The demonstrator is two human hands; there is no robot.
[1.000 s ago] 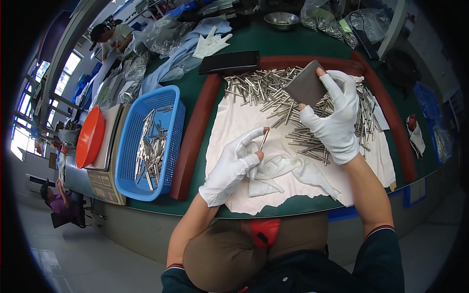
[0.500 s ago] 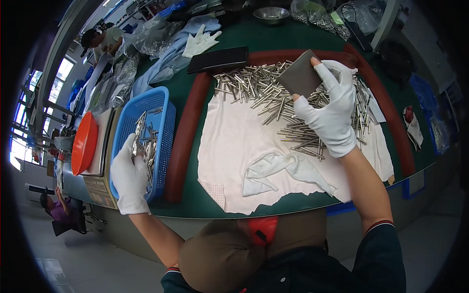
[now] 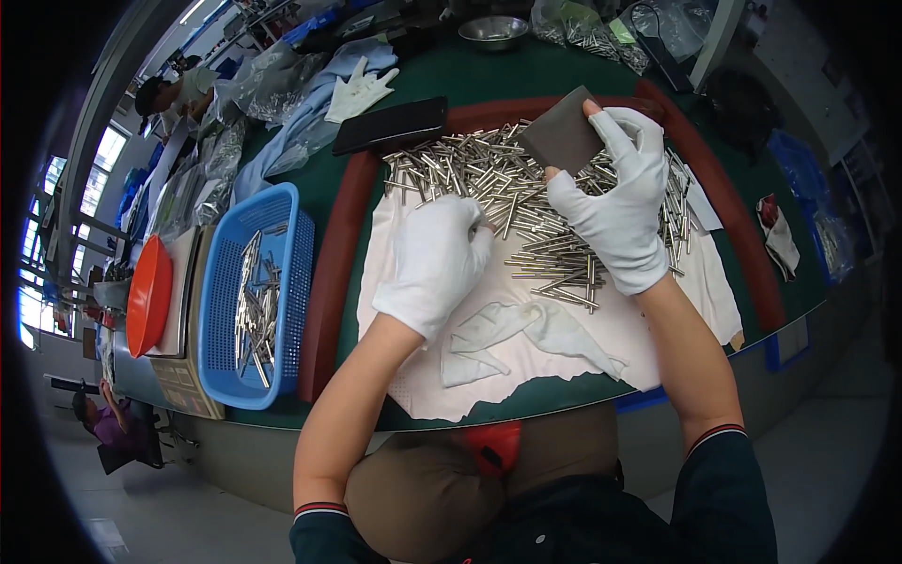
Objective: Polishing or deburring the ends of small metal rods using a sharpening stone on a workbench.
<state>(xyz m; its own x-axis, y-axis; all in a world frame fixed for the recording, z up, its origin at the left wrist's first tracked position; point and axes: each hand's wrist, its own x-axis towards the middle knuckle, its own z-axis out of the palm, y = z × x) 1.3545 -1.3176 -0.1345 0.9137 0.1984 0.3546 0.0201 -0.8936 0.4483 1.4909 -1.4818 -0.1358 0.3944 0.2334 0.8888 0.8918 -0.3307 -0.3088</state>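
Note:
Both of my hands wear white gloves with bare fingertips showing. My right hand (image 3: 615, 202) grips a dark grey, flat square block (image 3: 561, 129) between thumb and fingers, tilted above a heap of shiny metal pins (image 3: 554, 254). At the heap's left edge is my left hand (image 3: 437, 258), its fingers curled inward; what they hold, if anything, is hidden by the glove. Under the heap lies a pale pink cloth (image 3: 395, 352), and a crumpled white glove-like cloth (image 3: 536, 334) rests nearer me. More pins (image 3: 256, 315) lie inside the blue plastic basket (image 3: 305, 254) on the left.
Dark red padded bars (image 3: 329, 282) border the cloth on three sides. A black phone-like slab (image 3: 393, 126) lies on the far bar. Beyond are a white glove (image 3: 362, 91), plastic bags and a metal bowl (image 3: 493, 31). An orange-red dish (image 3: 148, 296) stands left of the basket.
My left hand has left the blue basket and moved right, onto the near-left edge of the pin heap. My right hand still holds the square block in nearly the same place.

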